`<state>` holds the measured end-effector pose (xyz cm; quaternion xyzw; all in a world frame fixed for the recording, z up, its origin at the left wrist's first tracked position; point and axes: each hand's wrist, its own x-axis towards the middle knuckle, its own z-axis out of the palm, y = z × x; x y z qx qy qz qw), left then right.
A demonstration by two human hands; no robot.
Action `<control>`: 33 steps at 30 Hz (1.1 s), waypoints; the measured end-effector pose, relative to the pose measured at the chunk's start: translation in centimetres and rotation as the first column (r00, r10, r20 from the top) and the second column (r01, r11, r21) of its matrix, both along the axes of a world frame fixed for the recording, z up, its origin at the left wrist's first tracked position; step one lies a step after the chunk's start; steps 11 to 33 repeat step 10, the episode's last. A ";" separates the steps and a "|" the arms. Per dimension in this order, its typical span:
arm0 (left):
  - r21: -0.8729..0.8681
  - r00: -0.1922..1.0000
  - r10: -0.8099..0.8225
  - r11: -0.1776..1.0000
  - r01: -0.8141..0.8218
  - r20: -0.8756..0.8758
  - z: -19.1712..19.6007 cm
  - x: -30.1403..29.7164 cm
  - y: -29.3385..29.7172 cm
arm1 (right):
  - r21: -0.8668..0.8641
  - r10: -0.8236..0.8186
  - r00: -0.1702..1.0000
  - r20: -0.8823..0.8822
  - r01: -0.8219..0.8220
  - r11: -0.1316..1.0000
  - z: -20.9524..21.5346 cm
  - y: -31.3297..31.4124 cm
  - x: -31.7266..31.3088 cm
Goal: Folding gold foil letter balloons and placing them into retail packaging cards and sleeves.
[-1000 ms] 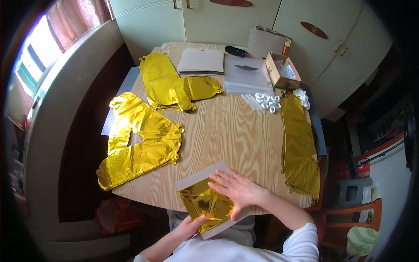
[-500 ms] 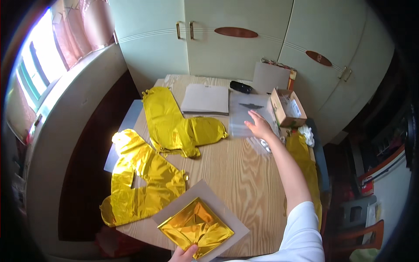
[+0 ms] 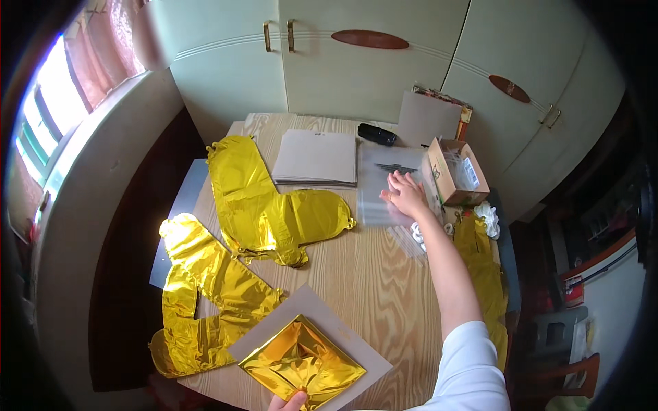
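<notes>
At the near edge of the table, my left hand [image 3: 288, 403] pinches a folded gold foil balloon [image 3: 305, 359] together with the grey card [image 3: 363, 335] under it, thumb on top. My right arm reaches forward over the table. My right hand [image 3: 406, 195], fingers stretched out, lies on or just above a stack of clear plastic bags [image 3: 373, 198]; whether it touches them I cannot tell. Flat gold letter-shaped balloons spread out on the left: one farther back [image 3: 274, 212] and one nearer [image 3: 212, 288].
A stack of grey cards [image 3: 315, 157] lies beside the bags, with a black case [image 3: 377, 133] behind. An open cardboard box [image 3: 458, 185] stands at the right, near clear straws [image 3: 408, 241] and white ribbon. More gold foil [image 3: 483, 267] hangs along the table's right edge. Pale cabinets [image 3: 370, 75] close off the back.
My right hand has come down toward the plastic bags, its fingers now reaching farther forward. The left hand still holds the foil and card. The view has shifted slightly.
</notes>
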<state>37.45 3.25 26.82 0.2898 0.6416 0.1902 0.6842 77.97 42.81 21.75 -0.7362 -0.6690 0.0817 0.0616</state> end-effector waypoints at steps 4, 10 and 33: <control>0.124 0.994 -0.081 0.990 0.072 0.074 -2.1 -0.8 -0.2 | 0.081 -0.035 0.998 -0.049 0.039 0.996 -0.8 0.0 -0.3; 0.374 0.956 -0.081 0.927 -0.031 0.282 -6.7 -2.1 -2.0 | 0.036 -0.042 0.994 -0.099 0.046 0.998 0.3 0.8 -0.8; 0.374 0.956 -0.081 0.927 -0.031 0.282 -6.7 -2.1 -2.0 | 0.036 -0.042 0.994 -0.099 0.046 0.998 0.3 0.8 -0.8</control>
